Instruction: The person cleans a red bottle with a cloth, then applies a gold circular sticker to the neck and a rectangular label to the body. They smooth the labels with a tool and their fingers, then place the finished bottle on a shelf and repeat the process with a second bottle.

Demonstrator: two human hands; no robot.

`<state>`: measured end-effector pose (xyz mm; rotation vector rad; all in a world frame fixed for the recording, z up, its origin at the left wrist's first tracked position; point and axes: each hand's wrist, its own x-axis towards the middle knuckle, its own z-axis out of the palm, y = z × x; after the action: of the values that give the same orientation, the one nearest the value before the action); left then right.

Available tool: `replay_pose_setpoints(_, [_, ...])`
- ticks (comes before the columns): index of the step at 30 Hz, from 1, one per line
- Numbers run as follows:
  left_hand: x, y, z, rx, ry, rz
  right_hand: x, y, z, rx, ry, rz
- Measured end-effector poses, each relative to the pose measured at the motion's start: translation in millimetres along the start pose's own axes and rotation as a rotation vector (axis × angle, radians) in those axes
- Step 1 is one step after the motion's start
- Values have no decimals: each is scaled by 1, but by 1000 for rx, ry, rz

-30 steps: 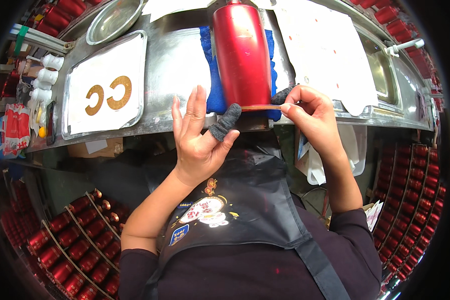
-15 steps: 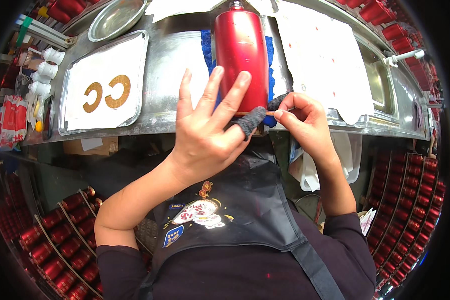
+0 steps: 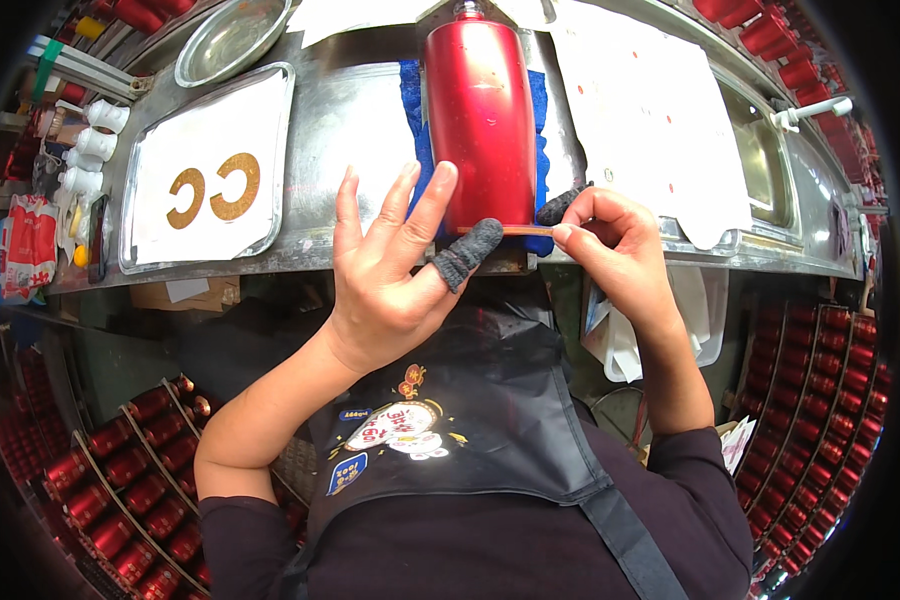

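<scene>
A glossy red bottle [image 3: 480,120] lies with its neck away from me and its base at the near edge, on a blue cloth [image 3: 413,150]. Along its base runs a thin copper-coloured strip [image 3: 530,230]. My right hand [image 3: 615,245] pinches the strip's right end between thumb and finger; a dark grey knitted cover [image 3: 565,205] shows on one of its fingers. My left hand [image 3: 395,270] is open, fingers spread, left of the base. Its thumb, in a grey knitted finger cover [image 3: 472,252], rests at or very near the strip's left part; contact is hard to tell.
To the left, a metal tray [image 3: 130,225] holds a white sheet with two gold C-shaped pieces [image 3: 235,187]. A metal bowl [image 3: 225,45] stands behind it. White paper [image 3: 640,120] covers the bench at right. Racks of red bottles [image 3: 130,480] flank me below.
My left hand has drawn back leftward, and its fingers have come off the bottle's side. More of the strip shows between my hands. My right hand keeps its pinch, nearly in place.
</scene>
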<state>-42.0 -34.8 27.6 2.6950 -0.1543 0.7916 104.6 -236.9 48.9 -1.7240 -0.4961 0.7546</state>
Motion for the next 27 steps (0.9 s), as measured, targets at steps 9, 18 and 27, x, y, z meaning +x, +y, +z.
replay_pose_setpoints(9, [30, 10, 8, 65, 33, 133, 5, 2, 3, -8, -14, 56])
replay_pose_setpoints(18, [11, -14, 29, -203, 155, -91, 9, -4, 3, -129, -144, -23])
replay_pose_setpoints(27, [-38, -15, 23, -195, 18, -112, -8, -27, -1, -33, -62, 0])
